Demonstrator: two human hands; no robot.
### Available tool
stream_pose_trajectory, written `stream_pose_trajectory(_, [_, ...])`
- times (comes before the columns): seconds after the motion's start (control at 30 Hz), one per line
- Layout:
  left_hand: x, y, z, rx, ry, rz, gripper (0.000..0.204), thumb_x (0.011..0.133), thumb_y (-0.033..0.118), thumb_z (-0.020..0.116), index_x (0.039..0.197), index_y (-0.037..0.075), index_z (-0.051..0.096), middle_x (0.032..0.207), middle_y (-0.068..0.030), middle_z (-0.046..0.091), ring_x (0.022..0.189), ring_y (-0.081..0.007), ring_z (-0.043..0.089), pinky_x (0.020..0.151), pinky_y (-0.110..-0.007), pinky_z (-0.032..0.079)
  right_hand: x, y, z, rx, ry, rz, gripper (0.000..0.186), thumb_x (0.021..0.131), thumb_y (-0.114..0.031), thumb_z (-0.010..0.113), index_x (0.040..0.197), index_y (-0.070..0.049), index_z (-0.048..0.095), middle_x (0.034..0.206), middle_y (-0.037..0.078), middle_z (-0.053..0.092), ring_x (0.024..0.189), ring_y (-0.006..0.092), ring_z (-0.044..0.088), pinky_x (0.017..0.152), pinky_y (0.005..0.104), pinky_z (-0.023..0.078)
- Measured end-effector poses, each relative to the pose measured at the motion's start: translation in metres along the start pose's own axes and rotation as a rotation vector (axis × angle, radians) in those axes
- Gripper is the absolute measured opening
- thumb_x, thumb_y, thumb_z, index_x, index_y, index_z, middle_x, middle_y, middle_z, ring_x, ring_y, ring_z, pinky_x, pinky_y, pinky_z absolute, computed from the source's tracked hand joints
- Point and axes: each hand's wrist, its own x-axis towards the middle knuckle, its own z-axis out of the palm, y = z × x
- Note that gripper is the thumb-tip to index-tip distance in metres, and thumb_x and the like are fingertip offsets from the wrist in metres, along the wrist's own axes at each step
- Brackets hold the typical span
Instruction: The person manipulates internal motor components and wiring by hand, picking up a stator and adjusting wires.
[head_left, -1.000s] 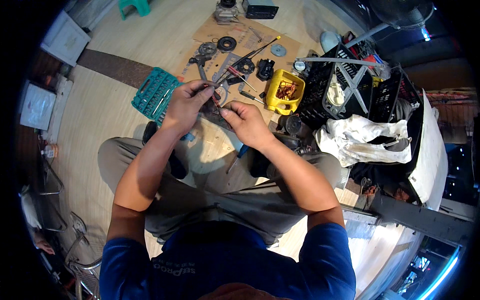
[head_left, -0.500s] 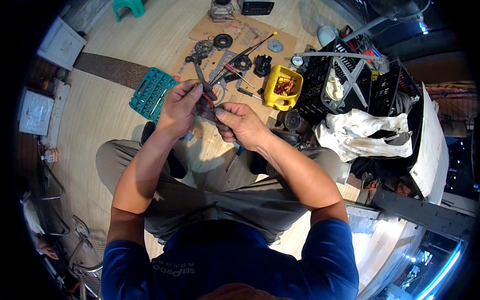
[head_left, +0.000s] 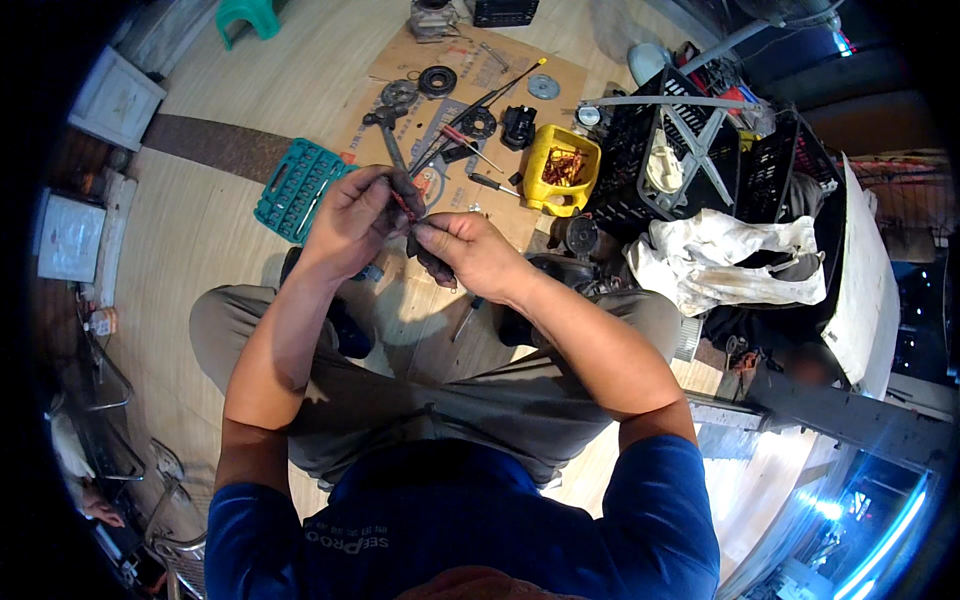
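Observation:
Held up over the floor, my left hand (head_left: 345, 225) and my right hand (head_left: 478, 258) meet with their fingertips together. Between them is a small, thin reddish piece (head_left: 404, 208), mostly covered by the fingers, so its kind cannot be made out. The left fingers pinch it from one side, while my right thumb and forefinger close at its lower end. Both sets of fingertips are blackened. Just beyond the hands lies a hammer (head_left: 393, 140) on a cardboard sheet (head_left: 375, 75). A teal socket-set case (head_left: 300, 190) lies open beside my left hand.
Screwdrivers, including a red-handled one (head_left: 458, 136), and round metal parts (head_left: 437, 81) lie on the cardboard. A cut yellow jug (head_left: 538, 185) holds copper-coloured pieces. Black crates (head_left: 640, 150) and a white cloth (head_left: 690, 265) stand to the right; a green stool (head_left: 247, 18) is far left.
My right fingertips have moved slightly left and closer against my left ones, and the reddish piece has tilted a little. The whole view has shifted slightly.

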Motion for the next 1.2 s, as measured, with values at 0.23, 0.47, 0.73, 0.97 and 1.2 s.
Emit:
stream_pose_trajectory(0.23, [0.001, -0.004, -0.001, -0.027, -0.098, 0.112, 0.036, 0.094, 0.034, 0.057, 0.097, -0.001, 0.059, 0.093, -0.0125, 0.064, 0.083, -0.0196, 0.059, 0.071, -0.031, 0.045, -0.002, -0.002, -0.001, -0.082, 0.001, -0.043, 0.021, 0.097, -0.018, 0.053, 0.089, -0.002, 0.065, 0.063, -0.004, 0.052, 0.055, 0.0063, 0.043, 0.051, 0.0228, 0.037])
stream_pose_trajectory(0.47, [-0.003, -0.004, 0.009, -0.072, -0.081, 0.115, 0.038, 0.086, 0.038, 0.067, 0.09, 0.002, 0.059, 0.083, -0.0095, 0.059, 0.08, -0.0218, 0.056, 0.073, -0.033, 0.044, -0.009, -0.011, 0.005, -0.248, -0.034, -0.139, 0.028, 0.098, -0.018, 0.053, 0.075, -0.003, 0.059, 0.061, -0.006, 0.046, 0.056, 0.0035, 0.039, 0.051, 0.021, 0.032])
stream_pose_trajectory(0.73, [-0.002, 0.001, 0.012, 0.007, -0.136, 0.059, 0.037, 0.088, 0.038, 0.064, 0.088, 0.002, 0.059, 0.076, -0.0081, 0.057, 0.076, -0.0213, 0.054, 0.072, -0.034, 0.043, -0.009, -0.014, 0.007, -0.319, -0.037, -0.101, 0.026, 0.096, -0.018, 0.057, 0.075, -0.003, 0.059, 0.06, -0.007, 0.045, 0.055, 0.003, 0.038, 0.049, 0.0217, 0.031])
stream_pose_trajectory(0.97, [-0.003, 0.0, 0.015, 0.0, -0.106, 0.128, 0.034, 0.092, 0.034, 0.059, 0.088, 0.001, 0.058, 0.076, -0.0083, 0.056, 0.076, -0.0209, 0.054, 0.072, -0.034, 0.043, -0.009, -0.014, 0.009, -0.235, -0.022, -0.064, 0.021, 0.093, -0.017, 0.06, 0.083, 0.001, 0.063, 0.062, -0.004, 0.049, 0.062, 0.0055, 0.043, 0.056, 0.0241, 0.039])
stream_pose_trajectory(1.2, [0.0, 0.001, 0.005, 0.02, 0.021, -0.032, 0.03, 0.097, 0.028, 0.052, 0.101, -0.001, 0.059, 0.09, -0.0091, 0.063, 0.087, -0.018, 0.059, 0.079, -0.033, 0.046, 0.001, 0.004, -0.003, -0.186, 0.099, 0.007, 0.02, 0.093, -0.018, 0.06, 0.083, -0.001, 0.065, 0.062, -0.002, 0.054, 0.054, 0.0065, 0.048, 0.051, 0.023, 0.04])
